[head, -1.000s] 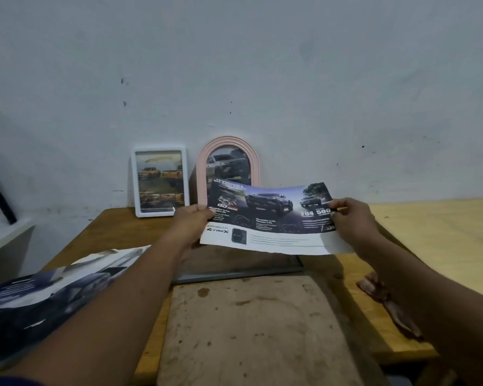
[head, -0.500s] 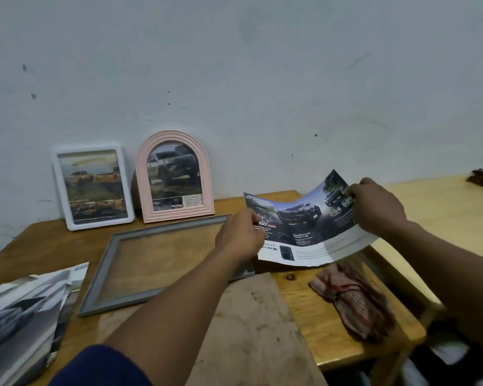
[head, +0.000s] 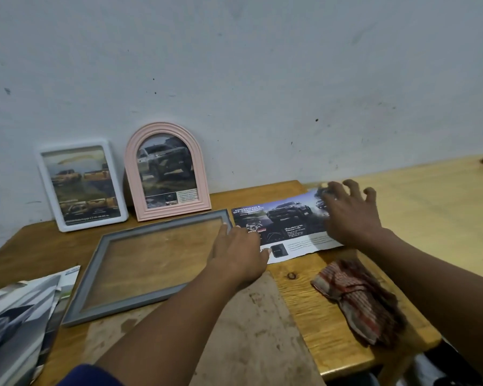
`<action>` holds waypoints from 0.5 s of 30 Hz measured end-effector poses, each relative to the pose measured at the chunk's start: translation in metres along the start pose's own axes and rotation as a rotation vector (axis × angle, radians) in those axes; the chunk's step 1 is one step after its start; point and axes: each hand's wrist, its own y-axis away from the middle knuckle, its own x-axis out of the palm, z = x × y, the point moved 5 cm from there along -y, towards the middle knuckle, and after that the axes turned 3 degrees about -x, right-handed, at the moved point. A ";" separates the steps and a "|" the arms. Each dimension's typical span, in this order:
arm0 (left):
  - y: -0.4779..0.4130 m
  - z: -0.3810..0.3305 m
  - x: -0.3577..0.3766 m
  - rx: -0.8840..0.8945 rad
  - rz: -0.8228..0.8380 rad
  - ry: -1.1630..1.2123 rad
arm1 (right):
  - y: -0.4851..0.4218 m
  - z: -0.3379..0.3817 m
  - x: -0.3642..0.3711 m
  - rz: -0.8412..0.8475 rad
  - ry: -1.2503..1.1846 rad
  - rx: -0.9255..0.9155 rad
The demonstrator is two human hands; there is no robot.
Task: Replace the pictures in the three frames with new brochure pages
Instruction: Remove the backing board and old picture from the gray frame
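A dark brochure page (head: 286, 222) with trucks printed on it lies flat on the wooden table (head: 315, 310), right of a grey frame (head: 95, 263) that lies flat with bare wood showing through it. My left hand (head: 239, 253) rests palm-down on the page's left end, at the grey frame's right edge. Over the page's right end my right hand (head: 352, 215) hovers with fingers spread. A white frame (head: 81, 185) and a pink arched frame (head: 166, 171) lean upright against the wall, each holding a truck picture.
A stack of brochure pages (head: 20, 324) lies at the table's left front. A crumpled striped cloth (head: 357, 296) sits near the right front corner. A worn board (head: 246, 338) lies under my left arm. A paler table (head: 441, 218) adjoins on the right.
The brochure page went from being held up in both hands to lying flat on the table right of the grey frame. Both hands have let go; the right one has opened.
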 end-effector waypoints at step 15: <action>0.014 0.021 -0.011 0.026 0.035 0.185 | 0.016 0.072 0.008 0.311 -0.392 -0.153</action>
